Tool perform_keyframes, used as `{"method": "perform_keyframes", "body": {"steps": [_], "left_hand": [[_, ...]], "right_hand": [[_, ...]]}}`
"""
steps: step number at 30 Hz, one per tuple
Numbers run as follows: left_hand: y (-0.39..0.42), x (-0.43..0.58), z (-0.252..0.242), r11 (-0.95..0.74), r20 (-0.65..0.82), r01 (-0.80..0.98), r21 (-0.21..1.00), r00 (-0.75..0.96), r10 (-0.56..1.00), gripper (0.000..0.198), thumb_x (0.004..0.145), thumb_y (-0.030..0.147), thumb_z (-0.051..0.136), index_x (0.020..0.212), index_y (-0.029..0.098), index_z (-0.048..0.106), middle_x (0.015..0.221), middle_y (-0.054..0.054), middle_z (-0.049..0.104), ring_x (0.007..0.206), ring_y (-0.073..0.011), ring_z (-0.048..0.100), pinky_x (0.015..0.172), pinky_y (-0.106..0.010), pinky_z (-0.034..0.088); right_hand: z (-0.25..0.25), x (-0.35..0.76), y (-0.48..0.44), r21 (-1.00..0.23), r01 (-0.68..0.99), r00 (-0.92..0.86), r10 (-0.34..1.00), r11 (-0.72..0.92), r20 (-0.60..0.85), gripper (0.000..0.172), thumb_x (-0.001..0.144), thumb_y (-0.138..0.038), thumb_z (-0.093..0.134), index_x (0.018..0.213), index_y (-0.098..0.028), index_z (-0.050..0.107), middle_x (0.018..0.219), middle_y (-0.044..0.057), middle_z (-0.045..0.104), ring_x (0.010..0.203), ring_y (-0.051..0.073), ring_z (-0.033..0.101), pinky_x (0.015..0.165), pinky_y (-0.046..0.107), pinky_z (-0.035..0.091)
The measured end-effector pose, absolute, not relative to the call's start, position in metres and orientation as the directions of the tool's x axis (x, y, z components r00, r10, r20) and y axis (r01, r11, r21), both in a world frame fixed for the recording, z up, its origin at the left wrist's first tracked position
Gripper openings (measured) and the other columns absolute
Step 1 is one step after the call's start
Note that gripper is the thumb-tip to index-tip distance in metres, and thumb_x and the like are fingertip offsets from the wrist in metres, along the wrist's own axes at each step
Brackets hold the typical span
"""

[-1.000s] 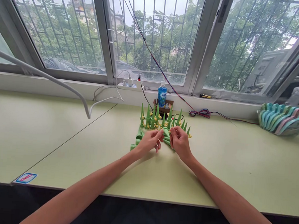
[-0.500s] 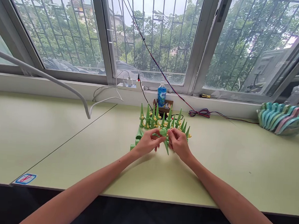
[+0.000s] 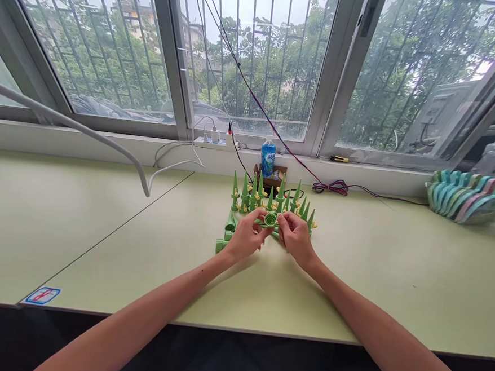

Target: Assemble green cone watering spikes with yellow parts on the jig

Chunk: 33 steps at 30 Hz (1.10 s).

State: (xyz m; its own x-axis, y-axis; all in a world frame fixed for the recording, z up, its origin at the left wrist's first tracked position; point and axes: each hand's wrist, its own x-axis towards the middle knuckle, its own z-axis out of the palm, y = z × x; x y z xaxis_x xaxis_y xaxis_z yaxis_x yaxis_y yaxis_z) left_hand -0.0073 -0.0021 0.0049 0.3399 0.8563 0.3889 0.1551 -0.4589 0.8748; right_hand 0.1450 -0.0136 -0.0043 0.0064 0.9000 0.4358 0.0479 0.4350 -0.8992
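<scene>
My left hand (image 3: 245, 238) and my right hand (image 3: 295, 237) meet over the pale green table (image 3: 351, 272), both pinching one green plastic cone (image 3: 270, 219). Its round open end faces up toward me between the fingertips. Just behind the hands stands a cluster of upright green cones with small yellow parts (image 3: 267, 198). A few more green pieces (image 3: 226, 229) lie to the left of my left hand.
A blue-labelled bottle (image 3: 268, 157) and a small brown box (image 3: 273, 179) stand by the windowsill. Red and black wires (image 3: 332, 187) run along the back. A stack of pastel scalloped plastic pieces (image 3: 467, 195) sits far right. A white cable (image 3: 85, 134) arcs at left.
The green cone has turned in my fingers: its tip pointed down toward me half a second ago, and now its open round end faces up. Both hands stayed in place.
</scene>
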Motion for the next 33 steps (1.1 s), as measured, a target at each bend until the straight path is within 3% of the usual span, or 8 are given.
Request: {"method": "perform_keyframes", "body": {"steps": [3,9,16,21,24,28,33], "left_hand": [[-0.001,-0.007,0.005,-0.321,0.282,0.069,0.944,0.331,0.900,0.037,0.075,0.046,0.068,0.089,0.018,0.049,0.078,0.001,0.056,0.045,-0.0084,0.055,0.036,-0.021,0.043],[0.003,-0.008,0.009,0.070,-0.016,-0.094,0.993,0.483,0.876,0.046,0.083,0.058,0.053,0.076,0.012,0.056,0.069,-0.003,0.056,0.047,-0.0096,0.055,0.041,-0.022,0.044],[0.003,-0.009,0.010,0.166,-0.056,-0.137,0.977,0.583,0.811,0.047,0.083,0.061,0.051,0.085,0.014,0.056,0.074,-0.004,0.059,0.051,-0.0109,0.056,0.043,-0.024,0.046],[0.001,-0.011,0.014,0.058,0.011,-0.095,0.994,0.602,0.799,0.044,0.085,0.057,0.051,0.094,0.014,0.055,0.084,-0.005,0.057,0.053,-0.0095,0.057,0.043,-0.022,0.046],[-0.001,-0.012,0.013,-0.153,0.118,0.011,0.988,0.581,0.805,0.043,0.084,0.054,0.054,0.103,0.015,0.056,0.084,-0.004,0.054,0.055,-0.0093,0.056,0.041,-0.021,0.045],[-0.002,-0.012,0.007,-0.481,0.340,0.180,0.858,0.503,0.795,0.035,0.085,0.046,0.056,0.106,0.018,0.059,0.095,-0.005,0.052,0.055,-0.0064,0.053,0.040,-0.018,0.043],[0.001,-0.012,0.000,-0.612,0.467,0.239,0.754,0.461,0.755,0.026,0.089,0.036,0.052,0.110,0.023,0.061,0.099,-0.004,0.046,0.055,-0.0039,0.050,0.043,-0.017,0.047]], "right_hand": [[-0.003,0.144,-0.015,-0.893,0.024,0.015,0.893,0.449,0.450,0.033,0.089,-0.050,0.051,0.074,-0.021,0.047,0.047,-0.007,0.041,0.034,0.008,0.035,0.034,0.021,0.028],[-0.002,0.146,-0.016,-0.871,0.062,0.005,0.872,0.488,0.489,0.031,0.090,-0.048,0.049,0.076,-0.021,0.048,0.050,-0.007,0.041,0.037,0.007,0.036,0.036,0.021,0.028],[-0.004,0.146,-0.016,-0.877,0.072,-0.037,0.879,0.476,0.475,0.030,0.090,-0.048,0.049,0.077,-0.021,0.048,0.051,-0.007,0.041,0.038,0.008,0.037,0.037,0.021,0.028],[-0.003,0.147,-0.017,-0.879,0.098,-0.042,0.884,0.467,0.465,0.029,0.089,-0.047,0.050,0.076,-0.021,0.048,0.053,-0.007,0.041,0.038,0.007,0.035,0.037,0.021,0.029],[-0.001,0.149,-0.016,-0.872,0.147,-0.024,0.883,0.467,0.469,0.030,0.089,-0.046,0.051,0.073,-0.020,0.048,0.050,-0.007,0.039,0.039,0.007,0.034,0.039,0.022,0.029],[0.001,0.151,-0.016,-0.872,0.194,0.000,0.888,0.450,0.459,0.033,0.088,-0.046,0.052,0.068,-0.020,0.048,0.046,-0.006,0.039,0.039,0.008,0.034,0.040,0.023,0.026],[0.001,0.151,-0.017,-0.880,0.170,0.002,0.893,0.443,0.450,0.034,0.088,-0.047,0.052,0.069,-0.020,0.049,0.044,-0.006,0.042,0.037,0.008,0.035,0.039,0.023,0.026]]}}
